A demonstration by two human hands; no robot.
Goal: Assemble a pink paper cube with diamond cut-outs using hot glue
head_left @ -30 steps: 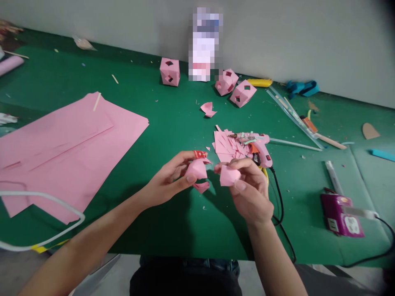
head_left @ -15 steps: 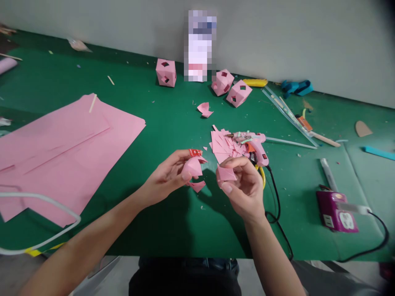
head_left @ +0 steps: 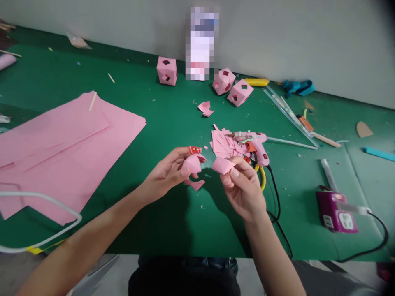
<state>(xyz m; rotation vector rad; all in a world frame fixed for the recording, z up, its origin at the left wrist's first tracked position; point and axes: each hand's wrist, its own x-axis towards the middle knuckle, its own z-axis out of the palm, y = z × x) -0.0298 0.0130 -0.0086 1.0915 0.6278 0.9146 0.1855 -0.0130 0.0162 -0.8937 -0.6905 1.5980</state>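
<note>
My left hand (head_left: 168, 170) is closed on a folded pink paper shape (head_left: 191, 164) with pointed flaps, and red tape wraps one fingertip. To its right, my right hand (head_left: 245, 189) pinches a smaller folded pink paper piece (head_left: 223, 165). The two pieces are apart, over the green table (head_left: 166, 230). Just beyond my right hand lie pink paper pieces (head_left: 220, 142) and a pink glue gun (head_left: 259, 148). A loose folded pink piece (head_left: 205, 109) sits farther back.
Pink cubes with cut-out openings (head_left: 167, 71) stand near the wall beside a blurred upright screen (head_left: 202, 45). Large pink sheets (head_left: 70, 144) cover the left. A purple power block (head_left: 335, 209), with cables, sits at right. A white curved frame (head_left: 46, 197) is at lower left.
My right hand has turned the small paper piece, which now shows a pointed, folded face. My left hand and its paper shape have barely moved.
</note>
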